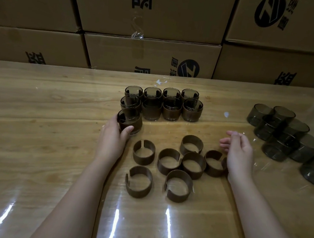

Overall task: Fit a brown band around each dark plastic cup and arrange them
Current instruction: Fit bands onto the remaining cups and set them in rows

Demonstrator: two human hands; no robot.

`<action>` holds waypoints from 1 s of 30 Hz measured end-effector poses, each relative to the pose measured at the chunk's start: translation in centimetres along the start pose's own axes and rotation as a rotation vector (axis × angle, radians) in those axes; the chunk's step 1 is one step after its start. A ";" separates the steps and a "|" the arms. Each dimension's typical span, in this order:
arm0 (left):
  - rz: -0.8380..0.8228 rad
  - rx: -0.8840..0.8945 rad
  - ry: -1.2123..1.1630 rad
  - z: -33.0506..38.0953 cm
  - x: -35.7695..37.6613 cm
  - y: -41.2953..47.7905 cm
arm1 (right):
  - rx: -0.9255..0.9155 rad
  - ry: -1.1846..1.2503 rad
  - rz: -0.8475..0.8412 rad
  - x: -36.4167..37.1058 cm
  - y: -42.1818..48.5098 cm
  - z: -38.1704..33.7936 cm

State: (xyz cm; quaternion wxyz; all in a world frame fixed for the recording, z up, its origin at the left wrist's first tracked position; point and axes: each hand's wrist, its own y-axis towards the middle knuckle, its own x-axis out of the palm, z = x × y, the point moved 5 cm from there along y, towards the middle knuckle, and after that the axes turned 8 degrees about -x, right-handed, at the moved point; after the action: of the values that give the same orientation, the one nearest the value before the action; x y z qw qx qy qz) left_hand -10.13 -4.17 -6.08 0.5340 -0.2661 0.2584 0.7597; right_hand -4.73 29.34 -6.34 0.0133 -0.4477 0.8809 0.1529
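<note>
My left hand (113,136) grips a dark plastic cup with a brown band (129,120), standing upright at the left end of a block of several banded cups (163,104). My right hand (238,152) hovers over the table with relaxed, loosely curled fingers and holds nothing. Several loose brown split bands (173,165) lie between my hands. A cluster of several bare dark cups (287,136) lies on its side at the right.
The wooden table (38,120) has a glossy clear cover with glare streaks near the front edge. Stacked cardboard boxes (150,55) form a wall right behind the table. Small scraps of clear film (160,82) lie behind the banded cups.
</note>
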 end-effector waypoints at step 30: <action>0.046 -0.046 -0.215 -0.4 -0.6 0.1 | -0.011 -0.004 -0.039 0.6 -0.1 -0.4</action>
State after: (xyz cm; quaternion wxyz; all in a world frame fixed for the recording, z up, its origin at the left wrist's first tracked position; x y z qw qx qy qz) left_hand -10.00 -4.88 -5.90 0.5350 -0.1892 0.1881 0.8016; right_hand -4.99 28.72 -6.09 0.0155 -0.4647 0.8710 0.1583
